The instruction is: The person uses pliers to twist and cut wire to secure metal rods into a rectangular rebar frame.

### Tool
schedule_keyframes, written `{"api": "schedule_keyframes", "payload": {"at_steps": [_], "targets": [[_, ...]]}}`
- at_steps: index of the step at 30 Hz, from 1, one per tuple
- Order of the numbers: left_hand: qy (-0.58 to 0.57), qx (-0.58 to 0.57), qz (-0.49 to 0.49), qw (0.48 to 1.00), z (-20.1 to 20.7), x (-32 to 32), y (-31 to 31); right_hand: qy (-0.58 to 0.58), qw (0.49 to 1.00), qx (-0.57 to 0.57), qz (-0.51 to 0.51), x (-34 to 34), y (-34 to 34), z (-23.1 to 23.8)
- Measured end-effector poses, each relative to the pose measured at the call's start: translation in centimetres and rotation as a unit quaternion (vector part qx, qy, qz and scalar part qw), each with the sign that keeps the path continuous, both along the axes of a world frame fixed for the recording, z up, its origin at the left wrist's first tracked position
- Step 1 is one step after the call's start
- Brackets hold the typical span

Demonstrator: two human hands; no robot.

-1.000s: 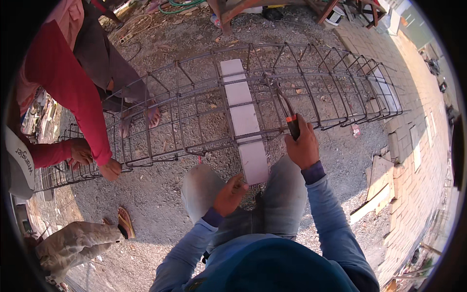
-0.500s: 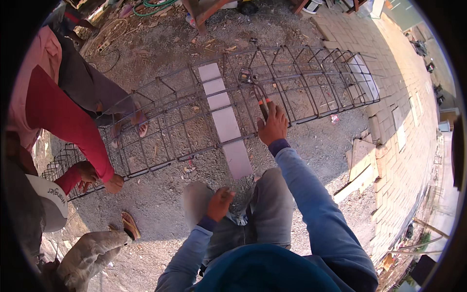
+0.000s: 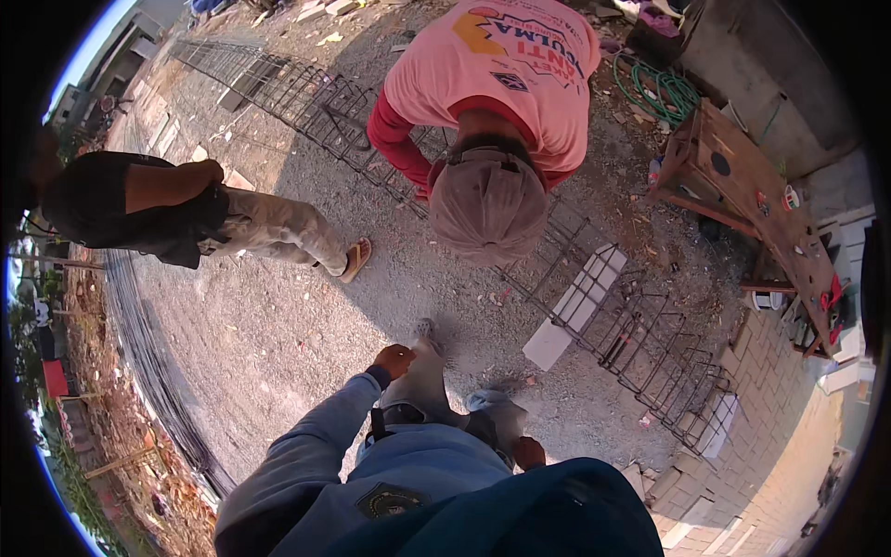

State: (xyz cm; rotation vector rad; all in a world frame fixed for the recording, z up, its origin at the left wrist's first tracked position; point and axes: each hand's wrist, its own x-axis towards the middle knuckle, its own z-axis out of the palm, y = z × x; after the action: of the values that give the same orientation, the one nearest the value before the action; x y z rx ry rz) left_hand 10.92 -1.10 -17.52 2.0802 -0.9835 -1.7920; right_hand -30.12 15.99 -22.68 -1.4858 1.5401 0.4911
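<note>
My left hand (image 3: 394,360) is in front of my left thigh with its fingers curled in; whatever they may hold is hidden. Beside my right thigh hangs my right hand (image 3: 529,453), partly covered, so its fingers do not show clearly. Ahead of me, a long rebar cage (image 3: 650,392) runs from the far left to the near right. A pale board (image 3: 549,345) lies crosswise under the cage. Pincers (image 3: 620,339) with dark and orange handles rest at the cage, away from both my hands.
A co-worker in a pink shirt (image 3: 501,74) and cap bends over the cage. Another person in a dark shirt (image 3: 139,209) stands at the left. A wooden bench (image 3: 756,200) and green hose (image 3: 654,88) are at the right. Long bars (image 3: 167,371) lie along the left.
My view has swung left and I have risen from a crouch. My right hand has let go of the pincers and dropped to my side. The left hand stays curled.
</note>
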Motion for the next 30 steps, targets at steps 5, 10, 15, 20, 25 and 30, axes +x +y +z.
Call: {"api": "schedule_keyframes", "payload": {"at_steps": [5,10,15,20,25,30], "targets": [[-0.196,-0.081,-0.279,0.937,-5.2,12.5,4.0,0.025,0.996,-0.059,-0.066,4.1,-5.2,-0.8],[-0.139,-0.046,0.112,0.983,-6.9,23.9,2.8,0.078,0.968,-0.024,0.238,16.6,-18.2,-0.5],[0.004,-0.022,0.299,0.954,-2.0,36.1,-2.1,-0.064,0.991,-0.11,-0.045,36.0,-30.4,4.2],[0.065,-0.008,0.383,0.921,-2.7,46.2,-0.7,-0.214,0.964,-0.143,-0.064,54.8,-42.9,7.1],[0.005,0.08,0.367,0.927,0.4,43.0,0.4,-0.19,0.973,-0.127,-0.027,64.8,-52.1,4.3],[-0.024,0.145,0.214,0.966,1.1,41.2,1.0,-0.115,0.989,-0.089,0.032,70.1,-60.5,-1.9]]}}
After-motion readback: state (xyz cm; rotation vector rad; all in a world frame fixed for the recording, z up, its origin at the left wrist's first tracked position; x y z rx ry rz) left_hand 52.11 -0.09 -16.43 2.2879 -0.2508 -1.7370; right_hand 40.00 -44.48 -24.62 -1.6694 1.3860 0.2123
